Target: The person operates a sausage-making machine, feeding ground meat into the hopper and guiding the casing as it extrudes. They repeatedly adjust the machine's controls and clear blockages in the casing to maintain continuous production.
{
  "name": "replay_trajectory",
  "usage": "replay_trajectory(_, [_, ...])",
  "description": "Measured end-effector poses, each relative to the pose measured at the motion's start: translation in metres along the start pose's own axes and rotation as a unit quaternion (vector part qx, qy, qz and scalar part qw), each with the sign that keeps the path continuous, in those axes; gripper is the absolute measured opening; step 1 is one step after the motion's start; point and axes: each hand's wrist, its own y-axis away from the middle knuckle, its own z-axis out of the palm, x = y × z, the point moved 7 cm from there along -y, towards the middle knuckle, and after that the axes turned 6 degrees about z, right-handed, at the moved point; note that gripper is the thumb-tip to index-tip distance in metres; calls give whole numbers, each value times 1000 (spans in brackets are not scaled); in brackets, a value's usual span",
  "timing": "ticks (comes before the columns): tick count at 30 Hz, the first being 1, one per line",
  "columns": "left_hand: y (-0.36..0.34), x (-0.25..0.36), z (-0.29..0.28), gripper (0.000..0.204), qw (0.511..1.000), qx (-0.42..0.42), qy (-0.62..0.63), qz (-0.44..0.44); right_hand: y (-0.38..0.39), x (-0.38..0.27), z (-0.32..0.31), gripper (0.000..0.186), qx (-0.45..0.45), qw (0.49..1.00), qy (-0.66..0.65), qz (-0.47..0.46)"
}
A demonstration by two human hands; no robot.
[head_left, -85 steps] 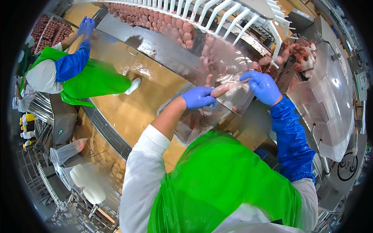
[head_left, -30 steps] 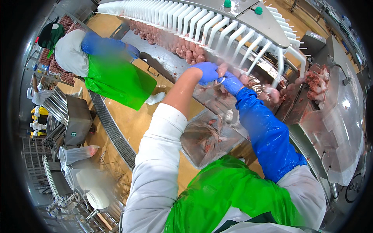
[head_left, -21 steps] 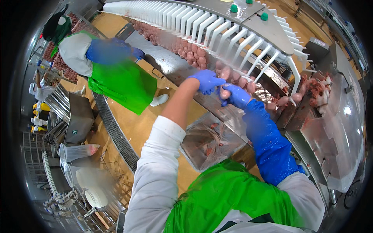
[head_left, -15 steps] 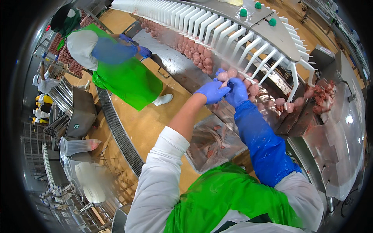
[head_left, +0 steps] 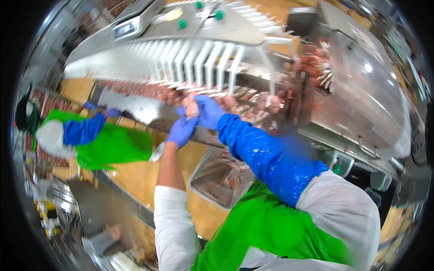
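Note:
Both of my hands wear violet-blue gloves and meet at the line of hanging sausages. Between them is a pale pink sausage link (head_left: pixel 191 109). My left hand (head_left: pixel 181 131) has its fingers closed around the link's lower end. From the right, my right hand (head_left: pixel 209 113) closes on the same link near its top. Above them runs a row of white hooks (head_left: pixel 199 63) on a curved metal machine. Strings of pink sausages (head_left: pixel 135 89) hang below the hooks to the left. More links (head_left: pixel 271 104) lie to the right, blurred by motion.
A plastic-lined bin (head_left: pixel 199 185) with meat scraps stands below my hands. At the left a co-worker in a green apron (head_left: pixel 117 147) works at the same line. A clear-covered machine (head_left: pixel 361 86) holding reddish scraps stands at the right. A floor drain (head_left: pixel 131 198) runs at lower left.
The view has swung to the right, so the machine and co-worker sit farther left in the picture. My hands remain together on a sausage link at the hooks.

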Motion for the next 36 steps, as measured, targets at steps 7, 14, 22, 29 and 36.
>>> replay_trajectory(7, [-31,-45,-5,35,982,111,17,150,129,2,-60,47,11,808,587,-49])
replay_trajectory(14, [31,-127,34,32,959,205,-64,183,463,-2,-140,42,274,830,481,60])
replay_trajectory(22, [79,-74,156,29,969,133,-148,145,820,-93,-139,22,598,612,239,-459])
replay_trajectory(29, [104,61,269,26,939,61,-227,251,916,-182,-131,30,509,580,166,-614])
replay_trajectory(36, [150,97,332,25,929,31,-246,274,939,-291,-185,24,417,689,-19,-593])
